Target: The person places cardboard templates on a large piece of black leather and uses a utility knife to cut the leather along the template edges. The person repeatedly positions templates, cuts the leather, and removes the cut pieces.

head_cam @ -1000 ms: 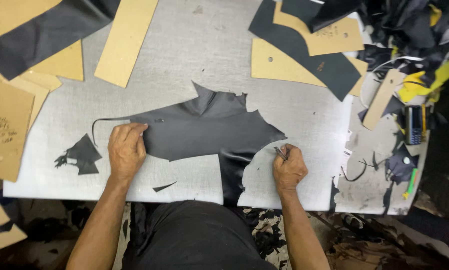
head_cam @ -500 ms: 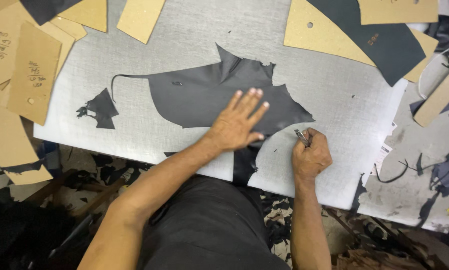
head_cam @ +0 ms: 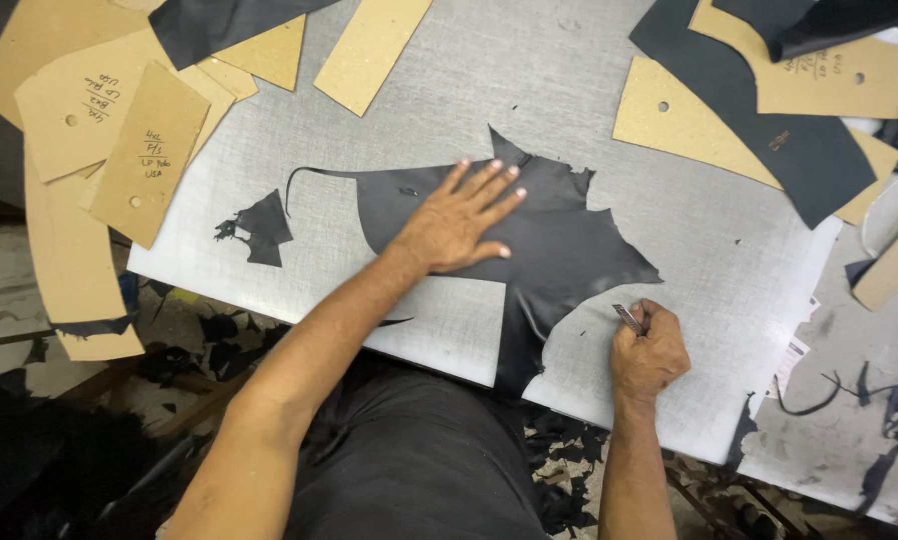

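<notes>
A ragged piece of black leather lies flat on the grey cutting board, with one strip hanging over the near edge. My left hand is pressed flat on the leather's middle, fingers spread. My right hand rests on the board just right of the leather's lower edge, closed around a small cutting knife whose blade points up and left toward the leather.
Tan cardboard patterns are piled at the left, with more cardboard pieces at the top. Black leather pieces over patterns lie at the top right. A small black scrap sits left of the leather. Offcuts litter the floor.
My left hand has moved from the leather's left end to its middle and now lies flat with spread fingers. My right hand stays at the lower right with the knife.
</notes>
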